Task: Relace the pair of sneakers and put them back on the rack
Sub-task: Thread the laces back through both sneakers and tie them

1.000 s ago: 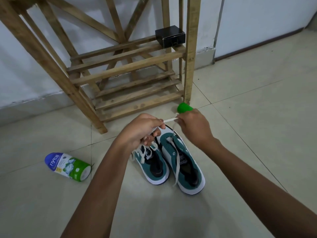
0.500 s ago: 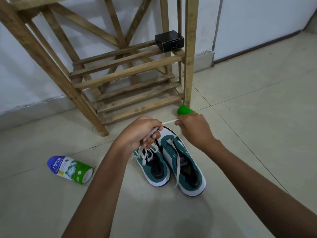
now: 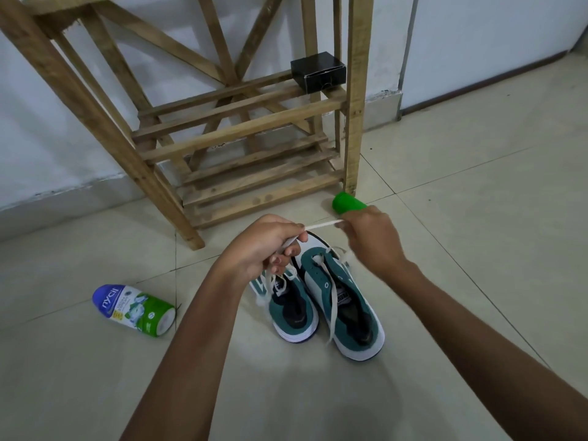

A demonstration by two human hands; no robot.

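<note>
Two teal and white sneakers stand side by side on the tiled floor, heels toward me. The left sneaker (image 3: pixel 291 308) is smaller in view, the right sneaker (image 3: pixel 346 305) has a loose white lace trailing down its tongue. A stretch of white lace (image 3: pixel 323 225) runs taut between my hands above the toes. My left hand (image 3: pixel 264 246) grips one end, fingers curled round it. My right hand (image 3: pixel 370 240) pinches the other end. The wooden rack (image 3: pixel 241 128) stands just beyond the shoes.
A black box (image 3: pixel 318 72) sits on the rack's middle shelf at the right. A green cap (image 3: pixel 346 203) lies by the rack's right leg, behind my right hand. A blue and green powder bottle (image 3: pixel 135 310) lies on its side to the left.
Both hands have held the lace stretched between them with only slight shifts. The view has tilted a little; the shoes have not moved.
</note>
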